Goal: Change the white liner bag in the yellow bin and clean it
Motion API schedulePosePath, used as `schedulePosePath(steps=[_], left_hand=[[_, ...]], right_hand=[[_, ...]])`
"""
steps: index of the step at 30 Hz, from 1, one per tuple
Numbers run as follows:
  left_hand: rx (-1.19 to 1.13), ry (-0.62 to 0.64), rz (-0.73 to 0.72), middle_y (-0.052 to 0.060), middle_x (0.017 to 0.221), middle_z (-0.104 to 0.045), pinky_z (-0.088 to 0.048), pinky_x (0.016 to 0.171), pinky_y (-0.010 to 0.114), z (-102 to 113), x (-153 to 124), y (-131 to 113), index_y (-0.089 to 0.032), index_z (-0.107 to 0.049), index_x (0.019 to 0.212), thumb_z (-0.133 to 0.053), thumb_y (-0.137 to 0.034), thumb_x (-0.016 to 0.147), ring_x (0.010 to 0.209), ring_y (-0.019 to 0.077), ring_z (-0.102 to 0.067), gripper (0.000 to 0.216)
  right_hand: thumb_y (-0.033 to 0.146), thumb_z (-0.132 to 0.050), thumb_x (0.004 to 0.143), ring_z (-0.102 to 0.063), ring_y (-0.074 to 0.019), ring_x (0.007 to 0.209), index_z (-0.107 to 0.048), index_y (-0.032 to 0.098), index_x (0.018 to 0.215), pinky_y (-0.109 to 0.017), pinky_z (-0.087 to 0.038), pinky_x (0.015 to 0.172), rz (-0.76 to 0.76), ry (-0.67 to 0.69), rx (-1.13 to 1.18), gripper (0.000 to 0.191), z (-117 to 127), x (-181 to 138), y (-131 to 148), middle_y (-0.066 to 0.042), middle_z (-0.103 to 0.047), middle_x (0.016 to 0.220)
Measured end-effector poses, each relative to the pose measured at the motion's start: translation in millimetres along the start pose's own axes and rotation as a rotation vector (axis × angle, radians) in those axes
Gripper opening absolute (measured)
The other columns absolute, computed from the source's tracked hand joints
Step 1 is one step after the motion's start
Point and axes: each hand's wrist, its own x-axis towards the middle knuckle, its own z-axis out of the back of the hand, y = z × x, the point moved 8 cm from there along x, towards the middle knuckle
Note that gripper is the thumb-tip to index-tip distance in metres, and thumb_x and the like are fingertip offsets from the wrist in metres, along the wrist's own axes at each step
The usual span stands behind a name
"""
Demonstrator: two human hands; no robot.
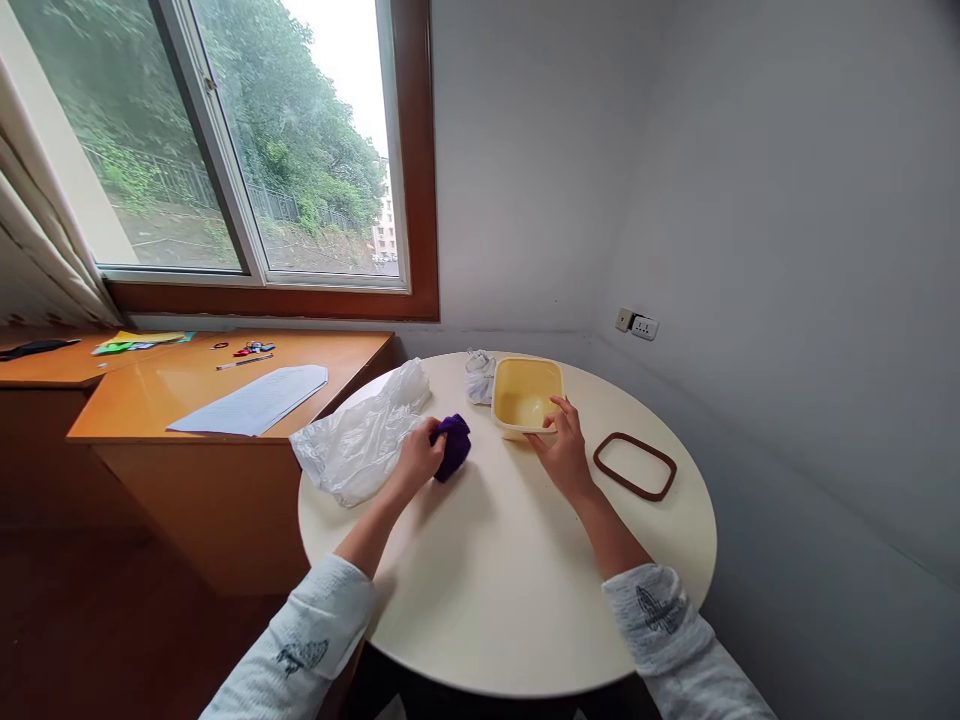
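The person's left hand is curled shut around a purple bundle of soft, cloth-like stuff, which sits on the round white worktop and sticks out past the fingertips, on the side facing the other hand. Just behind and outside this hand, touching its knuckles or very close to them, lies a crumpled clear plastic bag that reaches to the worktop's edge. The right hand lies palm down with its fingers loosely stretched forward, the tips resting on the near rim of a yellow tub. Whether they pinch the rim or only touch it cannot be told. The tub stands open and upright straight ahead of this hand, and its hollow looks bare. Beyond the tub's far corner, toward the left hand's side, a small white crumpled bundle touches or nearly touches the tub wall. To the outer side of the right hand, near but apart from it, a brown seal ring lies flat on the worktop. The two hands are near each other, with the purple bundle between them. Well away past the left hand stands a wooden desk under a window, bearing a pale sheet of paper and some small items.
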Motion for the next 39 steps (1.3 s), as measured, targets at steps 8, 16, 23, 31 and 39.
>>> schedulePosePath(steps=[8, 16, 23, 31, 39], left_hand=[[-0.326, 0.036, -0.303, 0.000, 0.073, -0.063, -0.042, 0.058, 0.024, 52, 29, -128, -0.018, -0.059, 0.084, -0.050, -0.029, 0.077, 0.065, 0.0135, -0.056, 0.016], [-0.101, 0.035, -0.419, 0.008, 0.108, -0.058, -0.043, 0.088, 0.038, -11, 78, -159, -0.019, -0.057, 0.107, -0.061, -0.023, 0.070, 0.095, 0.0223, -0.057, 0.037], [-0.567, 0.123, -0.176, 0.010, 0.143, -0.035, -0.030, 0.105, 0.041, -27, 65, -87, -0.023, -0.037, 0.132, -0.056, -0.049, 0.079, 0.132, 0.0267, -0.031, 0.062], [-0.897, 0.199, -0.174, 0.008, 0.142, -0.040, -0.023, 0.109, 0.044, -22, 39, -54, -0.024, -0.040, 0.134, -0.047, -0.055, 0.084, 0.133, 0.0262, -0.032, 0.059], [-0.844, 0.151, -0.295, 0.008, 0.102, -0.065, -0.045, 0.085, 0.032, 13, 24, -79, -0.015, -0.062, 0.104, -0.051, -0.047, 0.083, 0.097, 0.0231, -0.059, 0.040]], right_hand=[[0.030, -0.059, 0.079, -0.035, -0.0256, 0.130, -0.044, 0.021, 0.081, -0.046, -0.039, 0.099, 0.034, -0.009, 0.017, 0.017, -1, -1, -6, -0.012, -0.044, 0.127], [0.025, -0.062, 0.075, -0.034, -0.0238, 0.130, -0.045, 0.022, 0.080, -0.044, -0.035, 0.104, 0.016, -0.035, 0.034, 0.018, 0, 2, -1, -0.010, -0.045, 0.126], [0.028, -0.062, 0.076, -0.036, -0.0241, 0.128, -0.044, 0.021, 0.079, -0.044, -0.038, 0.100, 0.008, -0.007, 0.071, 0.018, 0, 1, 1, -0.011, -0.047, 0.125], [0.027, -0.065, 0.073, -0.045, -0.0226, 0.122, -0.042, 0.022, 0.077, -0.041, -0.041, 0.097, 0.110, 0.072, 0.185, 0.024, -11, -7, 28, -0.011, -0.050, 0.123], [0.031, -0.067, 0.072, -0.042, -0.0247, 0.124, -0.047, 0.021, 0.085, -0.044, -0.042, 0.097, 0.195, 0.202, 0.198, 0.025, -8, -19, 56, -0.012, -0.047, 0.128]])
